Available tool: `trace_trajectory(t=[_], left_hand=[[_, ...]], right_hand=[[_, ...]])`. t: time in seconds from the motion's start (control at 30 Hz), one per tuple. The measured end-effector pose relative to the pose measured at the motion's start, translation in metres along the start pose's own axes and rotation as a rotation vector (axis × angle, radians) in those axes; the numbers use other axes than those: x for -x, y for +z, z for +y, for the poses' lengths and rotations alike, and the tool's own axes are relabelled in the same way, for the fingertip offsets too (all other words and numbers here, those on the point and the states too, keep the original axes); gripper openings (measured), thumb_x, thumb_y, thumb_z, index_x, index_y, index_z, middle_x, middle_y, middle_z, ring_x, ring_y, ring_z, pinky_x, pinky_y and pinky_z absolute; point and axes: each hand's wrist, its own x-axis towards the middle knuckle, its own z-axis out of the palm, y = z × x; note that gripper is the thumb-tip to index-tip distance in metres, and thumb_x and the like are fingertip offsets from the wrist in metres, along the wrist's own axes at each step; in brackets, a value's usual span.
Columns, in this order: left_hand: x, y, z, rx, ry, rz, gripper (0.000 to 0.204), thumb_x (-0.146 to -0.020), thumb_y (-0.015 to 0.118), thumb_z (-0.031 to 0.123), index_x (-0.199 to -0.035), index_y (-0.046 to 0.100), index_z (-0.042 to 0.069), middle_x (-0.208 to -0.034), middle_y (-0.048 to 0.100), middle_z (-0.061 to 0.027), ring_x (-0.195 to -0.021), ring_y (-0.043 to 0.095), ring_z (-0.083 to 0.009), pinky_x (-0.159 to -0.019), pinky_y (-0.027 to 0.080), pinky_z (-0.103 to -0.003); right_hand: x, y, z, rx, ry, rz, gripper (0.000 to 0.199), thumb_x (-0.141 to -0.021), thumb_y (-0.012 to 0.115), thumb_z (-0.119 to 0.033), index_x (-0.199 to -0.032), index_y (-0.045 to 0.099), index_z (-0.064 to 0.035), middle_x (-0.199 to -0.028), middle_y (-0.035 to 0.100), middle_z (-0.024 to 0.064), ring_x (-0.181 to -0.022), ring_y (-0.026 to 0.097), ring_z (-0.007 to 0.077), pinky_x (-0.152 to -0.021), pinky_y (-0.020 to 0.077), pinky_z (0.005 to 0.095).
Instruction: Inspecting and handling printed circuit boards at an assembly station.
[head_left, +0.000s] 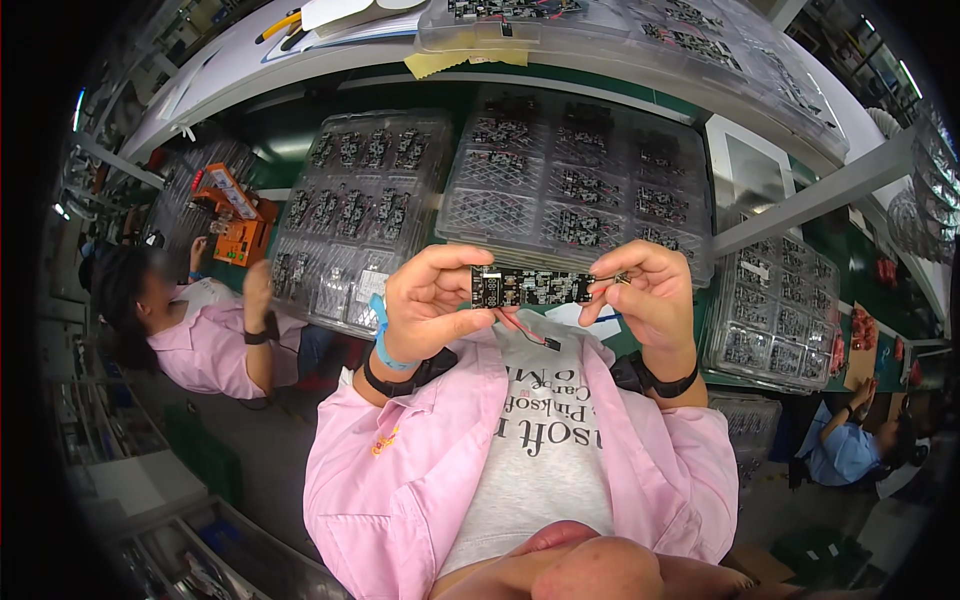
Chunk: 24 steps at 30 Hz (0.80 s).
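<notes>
Here, left hand (428, 305) and right hand (650, 290) pinched closed on black circuit board (532, 287) ends.

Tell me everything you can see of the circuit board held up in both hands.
The circuit board is a narrow black strip, dotted with small pale components, held level and lengthwise in front of the chest. The left hand pinches its left end between thumb and fingers; the right hand grips its right end, where a small metallic part sticks out. A thin red and black wire with a small dark connector hangs beneath it.
</notes>
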Motion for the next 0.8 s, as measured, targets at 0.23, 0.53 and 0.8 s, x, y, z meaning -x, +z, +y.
trace_trajectory(t=[0.23, 0.53, 0.8], left_hand=[[-0.001, 0.000, 0.000, -0.027, 0.027, 0.005, 0.044, -0.072, 0.056, -0.011, -0.111, 0.036, -0.009, -0.094, 0.057, -0.0210, -0.085, 0.059, -0.0242, -0.074, 0.051, -0.035], [-0.002, -0.007, -0.006, -0.525, 0.168, -0.038, 0.054, -0.072, 0.055, -0.011, -0.120, 0.030, -0.006, -0.095, 0.056, -0.0200, -0.087, 0.059, -0.0243, -0.074, 0.050, -0.033], [-0.009, 0.011, -0.006, -0.052, 0.098, 0.144, 0.058, -0.065, 0.062, -0.008, -0.118, 0.037, -0.005, -0.113, 0.044, -0.0270, -0.095, 0.055, -0.0306, -0.082, 0.046, -0.037]], right_hand=[[-0.002, 0.000, 0.002, 0.032, -0.024, 0.005, 0.019, -0.071, 0.051, 0.007, -0.089, 0.052, 0.0114, -0.080, 0.059, 0.0179, -0.062, 0.062, 0.0259, -0.053, 0.0540, 0.0339], [-0.003, 0.001, 0.002, 0.041, 0.044, 0.010, 0.015, -0.073, 0.055, 0.003, -0.086, 0.055, 0.0093, -0.082, 0.059, 0.0175, -0.068, 0.062, 0.0244, -0.055, 0.0524, 0.0314], [-0.005, 0.009, 0.002, 0.804, -0.451, 0.113, 0.012, -0.066, 0.061, 0.006, -0.077, 0.061, 0.0037, -0.080, 0.060, 0.0160, -0.073, 0.060, 0.0211, -0.060, 0.0477, 0.0250]])
